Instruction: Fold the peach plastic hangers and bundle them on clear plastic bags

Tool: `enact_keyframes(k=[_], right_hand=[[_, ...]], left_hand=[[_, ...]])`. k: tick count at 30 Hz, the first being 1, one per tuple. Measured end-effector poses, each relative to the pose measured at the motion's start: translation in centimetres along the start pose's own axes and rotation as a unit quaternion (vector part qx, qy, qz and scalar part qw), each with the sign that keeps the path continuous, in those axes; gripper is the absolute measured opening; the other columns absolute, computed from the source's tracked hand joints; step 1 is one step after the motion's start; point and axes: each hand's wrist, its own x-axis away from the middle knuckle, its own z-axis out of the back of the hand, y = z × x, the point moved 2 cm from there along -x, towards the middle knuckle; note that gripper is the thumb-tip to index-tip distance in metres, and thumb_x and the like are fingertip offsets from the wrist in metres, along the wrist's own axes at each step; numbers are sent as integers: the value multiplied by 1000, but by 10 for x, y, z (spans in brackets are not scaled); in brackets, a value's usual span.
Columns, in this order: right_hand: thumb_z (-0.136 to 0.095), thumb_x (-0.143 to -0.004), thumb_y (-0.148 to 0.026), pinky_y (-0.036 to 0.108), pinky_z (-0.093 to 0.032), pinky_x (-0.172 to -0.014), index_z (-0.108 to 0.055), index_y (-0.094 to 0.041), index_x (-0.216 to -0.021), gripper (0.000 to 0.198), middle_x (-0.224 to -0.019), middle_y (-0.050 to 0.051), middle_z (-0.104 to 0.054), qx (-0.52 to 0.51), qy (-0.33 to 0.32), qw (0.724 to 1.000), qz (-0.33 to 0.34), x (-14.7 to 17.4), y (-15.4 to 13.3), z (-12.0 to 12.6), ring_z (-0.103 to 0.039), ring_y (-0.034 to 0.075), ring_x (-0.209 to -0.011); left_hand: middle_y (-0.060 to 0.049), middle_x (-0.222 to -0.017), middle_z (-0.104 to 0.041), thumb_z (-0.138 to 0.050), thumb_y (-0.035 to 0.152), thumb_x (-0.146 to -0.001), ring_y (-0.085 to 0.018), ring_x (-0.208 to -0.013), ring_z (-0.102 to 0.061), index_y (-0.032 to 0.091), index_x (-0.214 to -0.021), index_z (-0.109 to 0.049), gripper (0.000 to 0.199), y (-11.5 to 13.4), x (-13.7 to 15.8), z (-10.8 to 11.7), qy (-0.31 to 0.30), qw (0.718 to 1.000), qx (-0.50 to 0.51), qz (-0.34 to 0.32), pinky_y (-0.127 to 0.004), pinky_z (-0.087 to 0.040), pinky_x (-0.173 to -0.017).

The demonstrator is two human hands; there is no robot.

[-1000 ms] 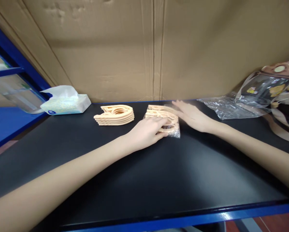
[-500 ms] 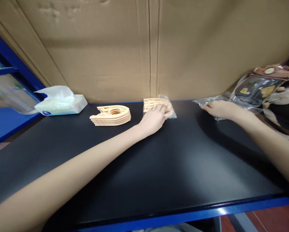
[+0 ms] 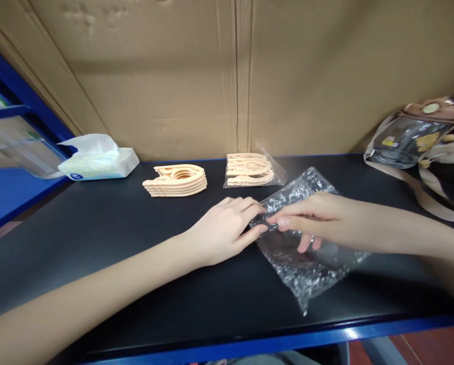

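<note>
A crinkled clear plastic bag hangs over the right middle of the table, pinched by my right hand between thumb and forefinger near its left edge. My left hand meets that same edge, thumb and fingers closing on it. Behind the hands lies another clear bag with folded cream plastic hangers inside, untouched. To its left sits a neat stack of cream folding hangers, out of any bag. No hanger is visible in the bag I hold.
A tissue pack stands at the back left beside a blue shelf frame. At the back right is a clear water bottle with a strap trailing on the black table. A cardboard wall closes off the back.
My right hand has brought the plastic bag from the back right to the middle. My left hand has let go of the bagged hangers and moved nearer, onto the bag's edge.
</note>
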Motion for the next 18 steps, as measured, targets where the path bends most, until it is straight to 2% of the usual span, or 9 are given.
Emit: enact_keyframes(k=[1, 3, 5, 8, 10, 13, 16, 18], right_hand=[[-40, -94, -50, 24, -50, -62, -69, -24, -103, 40, -99, 2, -71, -34, -11, 999, 21, 0, -4, -3, -69, 14, -69], [-43, -94, -46, 24, -50, -64, -69, -25, -102, 34, -98, 1, -72, -42, 13, 997, 61, -3, -6, -3, -69, 13, -70], [-46, -93, -39, 24, -48, -65, -69, -24, -96, 27, -87, 0, -72, 14, 68, 994, 84, -7, 0, 2, -67, 13, -69], [-47, -91, -32, 26, -44, -63, -66, -23, -88, 21, -76, -1, -69, 109, 131, 982, 77, -15, 17, 9, -63, 14, -67], [-47, -89, -29, 26, -44, -62, -63, -22, -86, 18, -72, -2, -67, 122, 145, 980, 54, -19, 31, 10, -61, 13, -64], [-47, -86, -28, 24, -45, -53, -54, -23, -88, 9, -64, -4, -63, 61, 146, 987, -8, -21, 49, 7, -59, 12, -57], [-51, -79, -25, 21, -43, -41, -44, -24, -89, 13, -62, -5, -60, -13, 150, 986, -75, -21, 61, 5, -57, 11, -49], [-53, -75, -25, 21, -43, -38, -40, -24, -86, 17, -60, -6, -60, -40, 145, 983, -106, -21, 64, 5, -55, 11, -43]], left_hand=[[-8, -124, -62, -40, 34, -100, -23, -113, -58, 17, -123, -55, 33, 0, 7, 0, -14, 1000, -8, 5, -39, -44, -96], [-7, -130, -59, -44, 31, -99, -22, -118, -55, 18, -125, -55, 31, -6, 18, 1, -23, 999, -23, 8, -39, -41, -100], [-7, -136, -55, -45, 28, -98, -22, -123, -52, 19, -127, -55, 32, -16, 26, 4, -20, 999, -38, 10, -39, -39, -104], [-8, -136, -54, -48, 30, -97, -23, -121, -53, 20, -129, -53, 34, -34, 35, 10, -1, 998, -55, 34, -39, -41, -102], [-8, -133, -54, -50, 33, -96, -24, -118, -54, 20, -130, -53, 37, -42, 38, 13, 20, 997, -57, 58, -39, -43, -102], [-8, -130, -58, -49, 40, -96, -24, -118, -55, 19, -128, -54, 39, -47, 42, 12, 35, 995, -38, 90, -39, -42, -103], [-8, -132, -58, -44, 43, -97, -24, -121, -53, 19, -133, -50, 43, -45, 45, 5, 13, 993, -23, 115, -38, -41, -105], [-9, -141, -52, -40, 43, -99, -24, -128, -49, 18, -141, -41, 50, -43, 47, 1, -8, 992, -23, 120, -39, -38, -108]])
